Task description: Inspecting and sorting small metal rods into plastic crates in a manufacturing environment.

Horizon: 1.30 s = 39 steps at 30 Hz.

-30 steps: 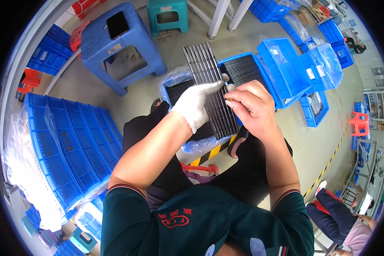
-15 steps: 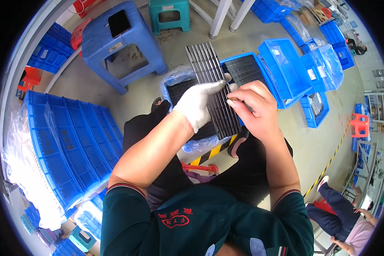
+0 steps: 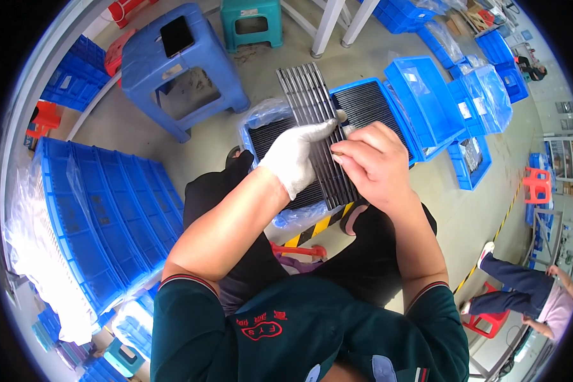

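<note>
My left hand (image 3: 290, 158), in a white glove, is closed around a flat row of several long dark metal rods (image 3: 304, 92), held tilted above the crates. The rods look shiny, with bands along their length. My bare right hand (image 3: 381, 167) is pinched at the right edge of the row, its fingertips touching or close to the rods. A tiny brownish thing shows at those fingertips, too small to name. Beneath the hands, a plastic-lined crate (image 3: 246, 130) and a blue crate (image 3: 381, 81) both hold rows of similar dark rods.
A blue stool (image 3: 204, 63) with a black phone (image 3: 177, 35) stands ahead left, near a green stool (image 3: 253, 24). Blue crates (image 3: 108, 210) are stacked at my left. An empty blue bin (image 3: 423, 102) sits to the right. Another person (image 3: 522, 293) is at lower right by a red stool (image 3: 490, 323).
My right hand's fingertips have shifted slightly left and down along the rods. My left hand holds its place. The other person's legs have moved, uncovering more of the red stool.
</note>
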Tool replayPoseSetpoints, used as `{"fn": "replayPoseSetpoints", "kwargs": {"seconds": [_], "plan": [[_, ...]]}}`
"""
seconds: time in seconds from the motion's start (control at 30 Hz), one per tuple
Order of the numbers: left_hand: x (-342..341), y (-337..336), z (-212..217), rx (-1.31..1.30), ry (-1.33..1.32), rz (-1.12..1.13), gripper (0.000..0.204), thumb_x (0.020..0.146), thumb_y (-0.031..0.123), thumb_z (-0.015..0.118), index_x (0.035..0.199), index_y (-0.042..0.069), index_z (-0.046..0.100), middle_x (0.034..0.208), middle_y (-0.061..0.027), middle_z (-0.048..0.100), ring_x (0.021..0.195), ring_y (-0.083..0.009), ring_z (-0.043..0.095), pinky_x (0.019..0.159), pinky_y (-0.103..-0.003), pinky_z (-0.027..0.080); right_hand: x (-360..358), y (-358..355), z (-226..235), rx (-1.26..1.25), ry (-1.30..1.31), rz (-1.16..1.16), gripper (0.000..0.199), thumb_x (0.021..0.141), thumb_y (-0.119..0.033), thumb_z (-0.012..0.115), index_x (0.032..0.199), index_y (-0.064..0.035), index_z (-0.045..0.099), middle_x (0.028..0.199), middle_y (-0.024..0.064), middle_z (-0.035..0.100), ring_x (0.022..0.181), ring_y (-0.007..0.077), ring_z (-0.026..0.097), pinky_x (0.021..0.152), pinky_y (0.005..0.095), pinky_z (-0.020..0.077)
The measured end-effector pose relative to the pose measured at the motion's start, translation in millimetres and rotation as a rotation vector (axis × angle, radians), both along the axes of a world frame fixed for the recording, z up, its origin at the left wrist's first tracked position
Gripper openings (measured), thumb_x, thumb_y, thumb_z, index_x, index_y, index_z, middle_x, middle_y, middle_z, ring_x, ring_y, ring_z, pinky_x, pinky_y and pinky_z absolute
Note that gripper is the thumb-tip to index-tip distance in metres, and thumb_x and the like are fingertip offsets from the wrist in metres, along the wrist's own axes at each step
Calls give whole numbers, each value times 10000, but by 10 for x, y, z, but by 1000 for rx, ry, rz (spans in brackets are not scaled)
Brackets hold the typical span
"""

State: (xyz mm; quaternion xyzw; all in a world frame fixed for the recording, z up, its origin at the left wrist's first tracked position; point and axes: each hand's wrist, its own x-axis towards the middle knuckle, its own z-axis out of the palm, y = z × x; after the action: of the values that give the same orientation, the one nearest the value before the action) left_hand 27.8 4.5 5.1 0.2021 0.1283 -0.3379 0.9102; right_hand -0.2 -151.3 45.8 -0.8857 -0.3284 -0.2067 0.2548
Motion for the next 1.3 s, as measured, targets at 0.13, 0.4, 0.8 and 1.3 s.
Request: {"fn": "replayPoseSetpoints", "kwargs": {"seconds": [0.13, 0.4, 0.8, 1.3], "plan": [[-6, -3, 18, 12, 29, 5, 215, 946, 102, 456, 1109, 24, 572, 1006, -130, 610, 933, -237, 604, 842, -359, 501, -15, -22, 13, 119, 37, -29, 178, 644, -49, 737, 806, -90, 677, 787, 40, 594, 734, 225, 584, 618, 333, 484], [-5, -5, -5, 1, 3, 5, 214, 945, 107, 459, 1102, 23, 578, 993, -120, 609, 921, -236, 604, 838, -359, 500, 8, -17, -54, 156, 84, -26, 183, 646, -44, 740, 811, -89, 676, 790, 43, 597, 740, 233, 585, 613, 330, 487], [-17, -12, -5, 42, 43, -5, 214, 945, 117, 466, 1104, 35, 584, 999, -104, 612, 903, -221, 601, 809, -344, 499, 5, 35, -19, -61, 38, 20, 145, 655, -71, 723, 785, -98, 668, 778, 33, 579, 730, 220, 574, 621, 326, 472], [-17, -49, -64, -10, -10, -1, 215, 939, 116, 484, 1106, 38, 595, 996, -82, 611, 894, -194, 599, 794, -324, 506, 3, 11, -54, 142, 119, -7, 164, 651, -54, 725, 800, -106, 679, 779, 34, 596, 745, 227, 589, 628, 329, 488]]}}
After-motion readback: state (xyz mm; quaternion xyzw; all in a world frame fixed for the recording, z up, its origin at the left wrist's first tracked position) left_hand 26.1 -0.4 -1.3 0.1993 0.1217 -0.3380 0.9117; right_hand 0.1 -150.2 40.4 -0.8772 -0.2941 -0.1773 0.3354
